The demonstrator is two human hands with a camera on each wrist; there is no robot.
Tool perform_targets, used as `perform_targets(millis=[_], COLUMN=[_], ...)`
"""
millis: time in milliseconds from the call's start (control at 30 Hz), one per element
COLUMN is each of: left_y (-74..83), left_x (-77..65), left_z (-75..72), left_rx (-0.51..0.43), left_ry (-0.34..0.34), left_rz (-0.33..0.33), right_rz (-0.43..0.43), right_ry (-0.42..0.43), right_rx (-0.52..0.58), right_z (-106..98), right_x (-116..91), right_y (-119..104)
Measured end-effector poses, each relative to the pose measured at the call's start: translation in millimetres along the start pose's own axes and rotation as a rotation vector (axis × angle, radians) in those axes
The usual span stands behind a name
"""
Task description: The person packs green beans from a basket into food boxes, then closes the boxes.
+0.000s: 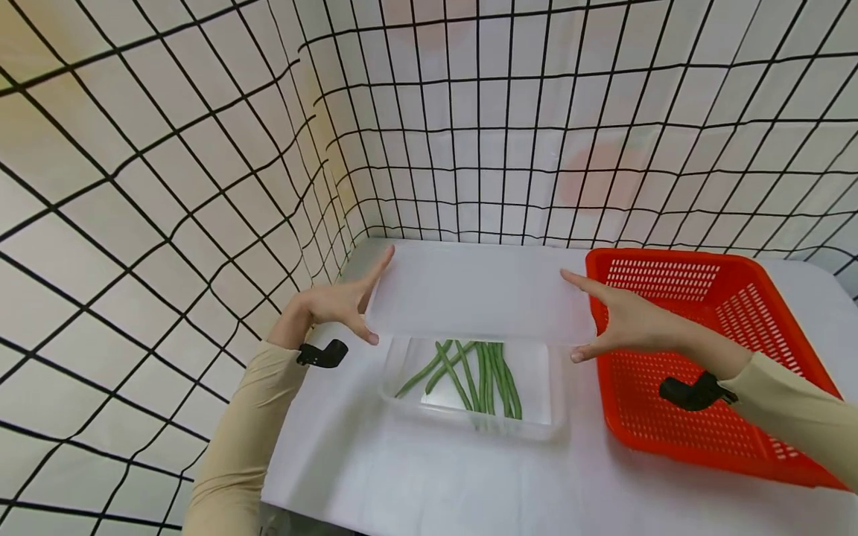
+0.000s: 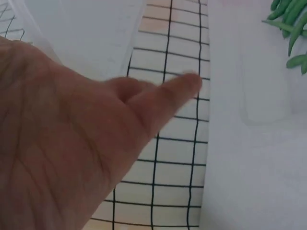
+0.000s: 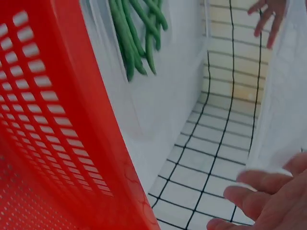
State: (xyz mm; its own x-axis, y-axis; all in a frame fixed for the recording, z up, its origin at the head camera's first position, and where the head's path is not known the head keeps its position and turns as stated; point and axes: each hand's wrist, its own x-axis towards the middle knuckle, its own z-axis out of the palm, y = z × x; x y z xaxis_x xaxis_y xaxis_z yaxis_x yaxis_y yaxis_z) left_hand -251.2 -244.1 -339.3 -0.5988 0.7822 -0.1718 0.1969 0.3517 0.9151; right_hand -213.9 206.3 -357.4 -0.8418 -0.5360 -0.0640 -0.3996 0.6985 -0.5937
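Observation:
A translucent white plastic lid (image 1: 479, 294) stands between my two hands, above the back part of a clear plastic box (image 1: 469, 428). Several green beans (image 1: 492, 380) lie in the box. My left hand (image 1: 342, 305) is at the lid's left edge, thumb and fingers spread apart. At the right edge is my right hand (image 1: 623, 320), its fingers stretched out. In the right wrist view the fingers (image 3: 259, 182) reach out straight beside the lid (image 3: 283, 100). How firmly either palm presses the lid cannot be told.
A red perforated basket (image 1: 684, 394) stands close to the box's right side, under my right forearm. Black wire grid panels (image 1: 469, 126) rise at the back and left of the white table (image 1: 415, 484).

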Motion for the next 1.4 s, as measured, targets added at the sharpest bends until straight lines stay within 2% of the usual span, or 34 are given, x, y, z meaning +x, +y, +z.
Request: perform_targets(millis=[67, 167, 333, 467, 600, 700, 800, 967, 1133, 1233, 1400], left_y=[0.6, 2.3, 16.0, 31.0, 17.1, -0.2, -5.3, -24.0, -44.2, -57.7, -81.6], left_x=[-0.3, -0.5, -6.7, -13.9, -18.1, -24.0, -33.0, -47.4, -58.6, -57.2, -44.6], left_z=[7.0, 21.0, 49.2, 69.5, 82.0, 91.9, 105.2, 121.2, 132.0, 132.5, 130.0], left_rx=[0.05, 0.109, 0.189, 0.26, 0.347, 0.401, 0.413, 0.39, 0.35, 0.349, 0.344], left_ry=[0.007, 0.06, 0.212, 0.319, 0.422, 0.496, 0.55, 0.575, 0.559, 0.544, 0.48], left_rz=[0.005, 0.015, 0.029, 0.032, 0.049, 0.057, 0.055, 0.019, -0.048, -0.072, -0.097], right_rz=[0.002, 0.009, -0.033, -0.079, -0.119, -0.129, -0.136, -0.144, -0.083, -0.033, 0.011], right_ry=[0.016, 0.07, 0.151, 0.221, 0.325, 0.376, 0.41, 0.448, 0.433, 0.416, 0.39], right_rx=[0.0, 0.022, 0.042, -0.029, -0.104, -0.147, -0.152, -0.09, -0.032, 0.005, 0.062], right_z=[7.6, 17.1, 29.6, 41.0, 54.8, 66.8, 79.8, 106.3, 135.5, 150.8, 170.8], right_x=[-4.2, -9.6, -17.0, -21.6, -26.5, -32.9, -39.7, -48.7, -54.1, -53.1, -46.9], right_y=[-1.8, -3.3, -4.7, -8.3, -15.3, -24.8, -34.3, -45.6, -52.0, -49.3, -33.5])
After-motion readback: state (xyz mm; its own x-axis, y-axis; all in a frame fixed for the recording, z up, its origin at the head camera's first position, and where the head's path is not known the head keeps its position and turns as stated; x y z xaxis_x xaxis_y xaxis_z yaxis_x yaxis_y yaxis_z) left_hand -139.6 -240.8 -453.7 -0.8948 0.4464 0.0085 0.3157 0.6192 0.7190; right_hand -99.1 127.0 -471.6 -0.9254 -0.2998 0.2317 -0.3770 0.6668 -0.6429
